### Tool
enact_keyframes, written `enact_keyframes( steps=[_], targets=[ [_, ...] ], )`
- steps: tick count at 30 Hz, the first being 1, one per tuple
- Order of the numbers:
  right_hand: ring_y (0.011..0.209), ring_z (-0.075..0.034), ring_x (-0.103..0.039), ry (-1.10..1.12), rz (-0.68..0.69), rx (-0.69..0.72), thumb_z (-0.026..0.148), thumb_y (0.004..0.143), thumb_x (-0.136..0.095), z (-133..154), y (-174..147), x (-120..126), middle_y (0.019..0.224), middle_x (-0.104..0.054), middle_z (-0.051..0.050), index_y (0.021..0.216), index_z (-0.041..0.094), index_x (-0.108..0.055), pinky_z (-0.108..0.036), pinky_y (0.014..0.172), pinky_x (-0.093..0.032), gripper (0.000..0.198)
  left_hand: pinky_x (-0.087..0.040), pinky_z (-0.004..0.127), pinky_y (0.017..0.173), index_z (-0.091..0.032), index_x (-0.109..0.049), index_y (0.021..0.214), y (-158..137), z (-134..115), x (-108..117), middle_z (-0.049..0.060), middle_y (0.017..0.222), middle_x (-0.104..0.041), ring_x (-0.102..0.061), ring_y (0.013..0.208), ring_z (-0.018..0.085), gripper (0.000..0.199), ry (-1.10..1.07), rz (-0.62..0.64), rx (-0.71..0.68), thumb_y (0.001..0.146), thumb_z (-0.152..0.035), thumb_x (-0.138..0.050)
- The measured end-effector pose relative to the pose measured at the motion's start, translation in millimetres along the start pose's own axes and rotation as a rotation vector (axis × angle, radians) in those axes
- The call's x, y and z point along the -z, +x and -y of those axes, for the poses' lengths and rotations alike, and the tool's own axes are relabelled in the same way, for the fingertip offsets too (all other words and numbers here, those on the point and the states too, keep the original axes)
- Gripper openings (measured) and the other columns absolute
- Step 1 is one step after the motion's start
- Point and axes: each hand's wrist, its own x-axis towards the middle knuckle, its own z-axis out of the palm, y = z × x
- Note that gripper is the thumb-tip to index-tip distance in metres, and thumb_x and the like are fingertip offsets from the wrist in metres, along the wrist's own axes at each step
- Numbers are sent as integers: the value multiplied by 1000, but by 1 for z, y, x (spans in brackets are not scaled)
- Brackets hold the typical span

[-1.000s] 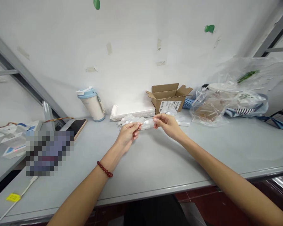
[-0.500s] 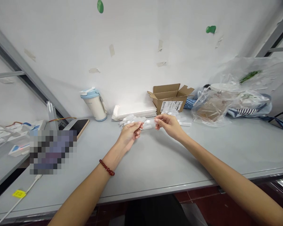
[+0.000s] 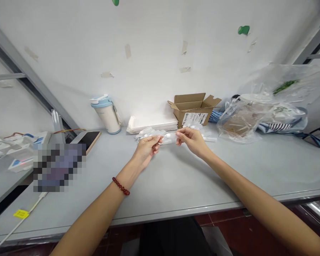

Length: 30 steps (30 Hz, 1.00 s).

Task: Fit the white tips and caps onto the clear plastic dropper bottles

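Observation:
My left hand, with a dark red bead bracelet at its wrist, is closed in a pinch above the table. My right hand pinches from the other side, thumb against forefinger. Between the two sets of fingertips spans a small clear plastic tube with whitish parts; its ends are hidden by the fingers. Directly behind lie several similar clear tubes and crumpled clear plastic pieces, partly covered by my hands.
Against the wall stand a stack of white trays or envelopes and an open cardboard box. A cream and blue tumbler, a phone and a white cable are left. Clear bags sit right on the grey table.
The view has tilted and shifted slightly. Both hands stay in nearly the same pose, pinching the tube between them.

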Motion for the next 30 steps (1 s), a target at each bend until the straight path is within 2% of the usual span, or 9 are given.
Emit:
enact_keyframes(
  steps=[7,13,17,21,30],
  targets=[
    [52,-14,-58,-18,5,10,56,72,-63,-3,1,1,55,-62,-1,78,16,-60,-29,58,-49,41,-28,17,42,-9,-68,78,0,1,1,0,68,-55,-39,48,2,26,13,1,-4,65,-30,-75],
    [50,-13,-55,-167,-20,69,49,80,-57,1,-3,0,53,-59,0,77,17,-60,-26,56,-44,32,-28,18,42,-10,-68,77,1,4,1,1,69,-57,-40,47,3,25,90,-50,-66,67,-32,-73],
    [49,-13,-55,-259,-39,109,47,82,-54,4,-7,-3,52,-57,1,78,18,-60,-25,53,-43,30,-28,19,43,-11,-66,68,-2,5,-3,2,67,-59,-39,47,4,22,211,-119,-147,70,-32,-69],
    [46,-13,-53,-329,-56,151,43,84,-53,4,-11,-8,50,-56,1,76,18,-60,-26,52,-42,27,-30,21,44,-12,-66,67,-4,9,-5,0,59,-57,-40,46,5,20,345,-175,-240,72,-31,-64],
    [42,-11,-50,-361,-93,209,42,88,-48,-8,-23,-20,47,-55,2,79,17,-62,-24,49,-41,30,-33,20,46,-13,-63,67,-7,12,-1,-1,56,-56,-43,47,7,22,521,-168,-315,74,-34,-61]
  ],
)
